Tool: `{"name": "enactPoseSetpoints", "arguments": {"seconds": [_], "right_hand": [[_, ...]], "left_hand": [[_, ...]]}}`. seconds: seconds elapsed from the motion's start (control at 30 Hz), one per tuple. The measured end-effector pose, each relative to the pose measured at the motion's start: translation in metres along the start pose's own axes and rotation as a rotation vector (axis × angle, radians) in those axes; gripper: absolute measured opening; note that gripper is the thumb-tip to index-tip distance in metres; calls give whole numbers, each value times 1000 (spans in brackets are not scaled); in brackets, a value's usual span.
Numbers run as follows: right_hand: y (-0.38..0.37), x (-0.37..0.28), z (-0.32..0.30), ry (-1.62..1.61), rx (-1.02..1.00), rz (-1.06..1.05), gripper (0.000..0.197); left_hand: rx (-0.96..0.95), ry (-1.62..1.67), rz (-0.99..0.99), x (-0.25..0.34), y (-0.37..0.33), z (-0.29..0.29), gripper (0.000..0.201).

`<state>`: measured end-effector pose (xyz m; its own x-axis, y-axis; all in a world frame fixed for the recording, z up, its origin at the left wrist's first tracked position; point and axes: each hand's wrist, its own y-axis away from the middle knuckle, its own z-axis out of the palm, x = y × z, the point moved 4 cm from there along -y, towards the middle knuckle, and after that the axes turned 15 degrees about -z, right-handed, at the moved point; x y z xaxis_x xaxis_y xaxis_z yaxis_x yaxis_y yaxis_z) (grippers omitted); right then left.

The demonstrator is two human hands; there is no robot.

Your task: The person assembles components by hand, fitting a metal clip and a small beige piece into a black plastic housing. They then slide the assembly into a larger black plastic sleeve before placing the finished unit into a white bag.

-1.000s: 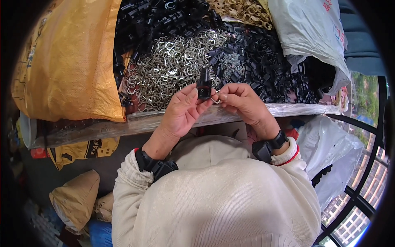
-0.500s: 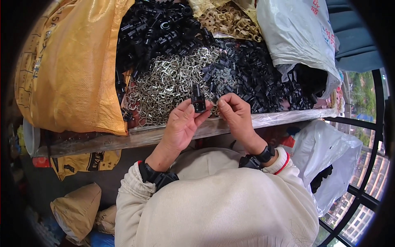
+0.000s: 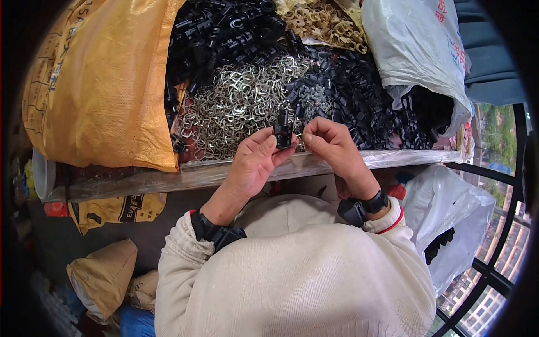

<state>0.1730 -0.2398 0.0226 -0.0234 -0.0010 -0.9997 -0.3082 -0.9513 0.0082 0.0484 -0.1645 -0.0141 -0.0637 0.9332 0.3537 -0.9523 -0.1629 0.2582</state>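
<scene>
Between the thumb and fingers of my left hand (image 3: pixel 254 163) stands a black tubular plastic fitting (image 3: pixel 282 130), upright over the table's front edge. Close by on its right, my right hand (image 3: pixel 331 145) is closed in a pinch, thumb against index finger. Whatever those fingertips hold is too small or hidden to make out. Behind both hands spreads a heap of bent silver metal clips (image 3: pixel 238 104). Small black plastic pieces (image 3: pixel 359 106) lie to the right of it, with a little pile of tiny grey parts (image 3: pixel 316 101) between.
Larger black fittings (image 3: pixel 224 33) are heaped at the back, beside tan plastic parts (image 3: pixel 323 25). A big orange woven sack (image 3: pixel 106 90) flanks the left side, a white sack (image 3: pixel 412 50) the right. The plastic-wrapped table edge (image 3: pixel 314 164) runs in front of me. Below right hangs a white bag (image 3: pixel 449 208).
The view has shifted slightly, so the table's contents sit further right. My left hand keeps hold of the black fitting; my right fingers have curled in more, still beside it.
</scene>
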Motion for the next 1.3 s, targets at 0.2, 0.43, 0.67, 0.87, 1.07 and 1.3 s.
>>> {"name": "enactPoseSetpoints", "arguments": {"seconds": [0.2,0.43,0.67,0.87,1.07,1.3], "right_hand": [[-2,-15,-3,69,86,-148,7],[-4,-33,15,491,33,-566,7],[-3,-33,13,516,-2,-603,9],[-1,-34,14,569,-48,-620,9],[-5,-31,12,473,-60,-424,11],[-8,-1,-3,7,-36,-130,11]], "left_hand": [[31,8,-124,3,-1,4,24],[70,80,-141,-2,0,-4,22],[98,55,-229,0,0,-3,21],[123,-22,-265,-1,0,-3,23],[126,-17,-283,3,-2,-1,19],[165,-95,-226,7,-4,-3,20]]}}
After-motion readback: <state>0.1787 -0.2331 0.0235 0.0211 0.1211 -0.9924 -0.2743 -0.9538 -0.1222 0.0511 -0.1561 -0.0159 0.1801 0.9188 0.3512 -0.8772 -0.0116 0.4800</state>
